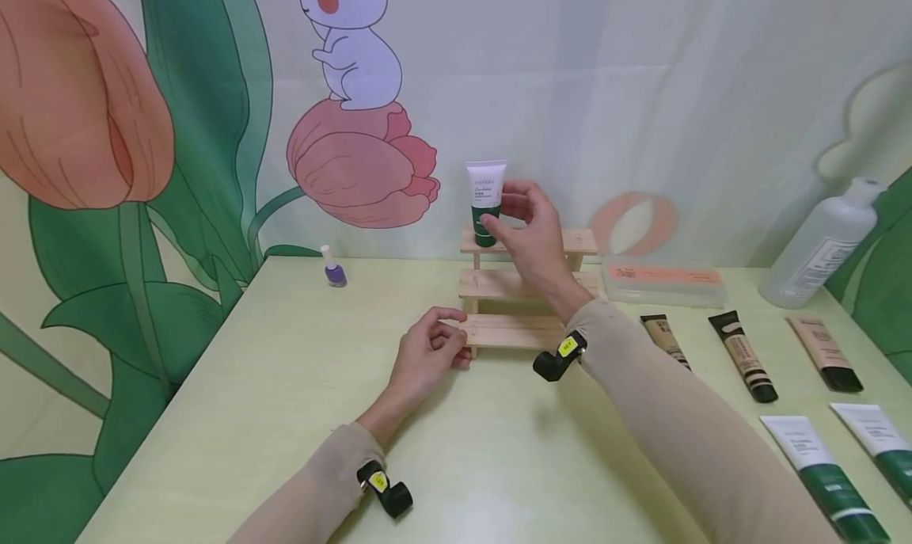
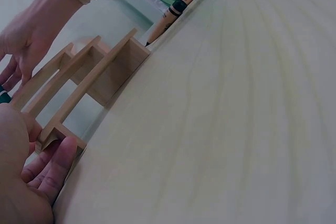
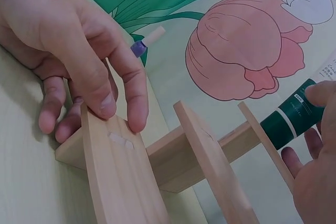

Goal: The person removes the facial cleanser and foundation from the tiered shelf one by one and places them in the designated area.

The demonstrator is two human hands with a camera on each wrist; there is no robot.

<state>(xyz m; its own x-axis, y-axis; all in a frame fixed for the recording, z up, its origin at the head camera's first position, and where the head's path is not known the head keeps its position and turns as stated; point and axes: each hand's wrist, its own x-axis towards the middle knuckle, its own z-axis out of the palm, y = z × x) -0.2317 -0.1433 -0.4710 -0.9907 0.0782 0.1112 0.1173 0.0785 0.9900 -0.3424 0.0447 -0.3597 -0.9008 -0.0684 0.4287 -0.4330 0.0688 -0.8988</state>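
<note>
A three-tier wooden display stand (image 1: 509,332) stands on the table against the backdrop. My right hand (image 1: 536,243) grips a small white-and-green squeeze tube (image 1: 486,181) at the left end of the top tier, thumb across its front. The tube is upright, cap down, its base right at the tier's surface; in the right wrist view its green lower part (image 3: 294,109) meets the top board. My left hand (image 1: 427,352) pinches the left end of the lowest tier (image 3: 118,156), thumb and index finger at its edge, other fingers lower down beside the support.
Left of the stand is a purple nail polish bottle (image 1: 335,273). To the right lie a clear plastic case (image 1: 663,291), a tilted white bottle (image 1: 819,243), black-capped tubes (image 1: 744,358) and larger green-and-white tubes (image 1: 830,481). A printed curtain (image 1: 541,77) hangs behind.
</note>
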